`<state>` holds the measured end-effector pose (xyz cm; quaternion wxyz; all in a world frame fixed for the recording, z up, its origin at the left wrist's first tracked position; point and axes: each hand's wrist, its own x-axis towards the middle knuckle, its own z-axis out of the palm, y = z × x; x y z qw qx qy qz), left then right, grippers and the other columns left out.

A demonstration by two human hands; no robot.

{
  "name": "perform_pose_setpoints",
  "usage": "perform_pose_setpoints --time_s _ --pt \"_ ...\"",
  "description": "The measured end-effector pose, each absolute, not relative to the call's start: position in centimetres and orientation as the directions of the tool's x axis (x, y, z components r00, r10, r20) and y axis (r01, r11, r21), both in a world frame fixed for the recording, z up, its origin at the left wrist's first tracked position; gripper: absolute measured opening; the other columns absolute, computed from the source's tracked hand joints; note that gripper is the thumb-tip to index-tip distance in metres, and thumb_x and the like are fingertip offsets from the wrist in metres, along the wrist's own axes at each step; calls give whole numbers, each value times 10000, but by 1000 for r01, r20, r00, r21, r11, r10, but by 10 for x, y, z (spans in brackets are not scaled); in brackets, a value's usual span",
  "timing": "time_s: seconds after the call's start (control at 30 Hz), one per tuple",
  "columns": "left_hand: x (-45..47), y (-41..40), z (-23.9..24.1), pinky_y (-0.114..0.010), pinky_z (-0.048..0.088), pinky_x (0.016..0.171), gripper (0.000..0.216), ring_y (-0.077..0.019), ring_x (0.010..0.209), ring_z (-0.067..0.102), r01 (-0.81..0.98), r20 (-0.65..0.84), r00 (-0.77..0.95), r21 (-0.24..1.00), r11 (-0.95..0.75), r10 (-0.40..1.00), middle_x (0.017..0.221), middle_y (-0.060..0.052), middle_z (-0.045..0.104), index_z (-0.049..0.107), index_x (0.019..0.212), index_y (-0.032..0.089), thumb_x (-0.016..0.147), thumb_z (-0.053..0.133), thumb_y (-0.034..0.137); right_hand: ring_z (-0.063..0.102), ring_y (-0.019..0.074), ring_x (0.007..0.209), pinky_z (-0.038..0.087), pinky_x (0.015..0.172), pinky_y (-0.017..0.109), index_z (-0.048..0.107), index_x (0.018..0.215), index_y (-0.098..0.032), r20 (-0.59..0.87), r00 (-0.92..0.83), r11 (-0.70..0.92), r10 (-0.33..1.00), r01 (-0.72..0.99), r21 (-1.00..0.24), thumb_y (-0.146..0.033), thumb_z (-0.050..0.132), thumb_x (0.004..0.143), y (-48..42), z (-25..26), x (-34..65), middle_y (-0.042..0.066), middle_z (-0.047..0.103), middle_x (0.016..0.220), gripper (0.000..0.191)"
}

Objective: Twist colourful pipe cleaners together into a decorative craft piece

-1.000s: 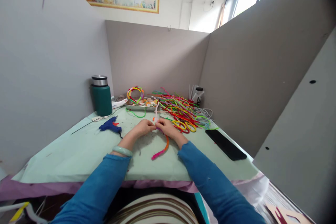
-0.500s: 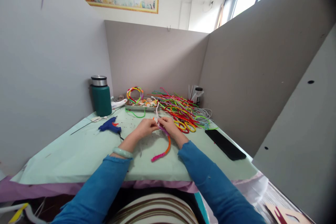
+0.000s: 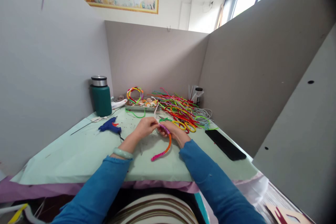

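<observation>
Both my hands meet over the middle of the green table mat (image 3: 78,154). My right hand (image 3: 172,131) is closed round the upper end of a curved hoop wrapped in pink, orange and purple pipe cleaner (image 3: 164,148), whose lower end rests on the mat. Close against it, my left hand (image 3: 145,126) pinches the same wrapped end with its fingers. A jade bangle (image 3: 123,152) circles my left wrist.
A heap of coloured pipe cleaners (image 3: 183,110) lies behind my hands, with a metal tray (image 3: 141,104) and a finished hoop (image 3: 135,92). A blue glue gun (image 3: 110,126) and green flask (image 3: 101,96) stand left. A black phone (image 3: 225,144) lies right. Grey partitions close in three sides.
My right hand has rolled over and lowered, closing round the hoop's upper end. The white strip that stood up between my fingers no longer shows. The hoop's lower end stays put.
</observation>
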<state>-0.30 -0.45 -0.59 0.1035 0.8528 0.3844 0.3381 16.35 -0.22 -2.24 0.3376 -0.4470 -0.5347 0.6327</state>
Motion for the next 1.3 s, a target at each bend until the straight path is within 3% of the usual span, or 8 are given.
perform_pose_setpoints --time_s 0.17,0.3,0.5,0.6,0.77,0.93,1.3 --pt "-4 1 -10 -215 349 623 338 -119 611 485 606 419 438 516 -606 795 673 1 614 702 1034 165 795 600 382 410 70 370 298 350 188 511 630 -159 -160 -368 -158 916 36 -987 -260 500 807 -3 -24 162 -21 484 480 205" --pt "-5 7 -13 -218 355 640 319 -133 651 509 607 374 468 523 -598 801 719 -18 659 738 983 172 804 582 386 423 70 362 320 346 185 523 637 -157 -110 -303 -98 947 56 -994 -220 486 793 -6 -23 160 -17 503 473 173" --pt "-4 6 -13 -212 368 670 394 -145 692 520 583 383 440 567 -582 813 751 -23 672 696 1138 192 797 601 367 443 77 374 335 353 189 546 638 -155 -99 -236 -79 967 93 -993 -227 503 788 -2 -24 159 0 538 483 172" --pt "-4 4 -11 -210 360 667 287 -145 701 521 580 382 464 550 -600 799 797 -36 690 745 997 201 810 589 353 433 75 370 339 364 199 544 627 -156 -40 -159 -19 986 136 -991 -250 515 793 1 -27 159 -4 531 499 193" --pt "-5 5 -11 -212 300 592 256 -131 626 473 611 407 478 483 -627 779 646 -19 617 736 812 174 819 571 369 437 79 395 331 390 198 543 637 -163 155 -83 169 984 203 -965 -285 520 772 0 -25 160 -32 484 499 183" --pt "-6 7 -12 -220 283 580 259 -129 602 439 660 378 443 477 -581 813 616 0 570 689 769 170 812 567 394 439 85 457 328 435 197 533 638 -165 287 -148 316 946 239 -918 -293 540 745 -4 -21 162 -37 472 515 167" --pt "-7 14 -18 -229 319 591 211 -146 632 509 702 378 388 471 -535 841 662 -22 627 692 748 164 768 592 350 471 107 531 351 520 219 577 738 -170 360 -254 432 898 345 -833 -292 579 753 -3 -25 161 -26 526 586 123"
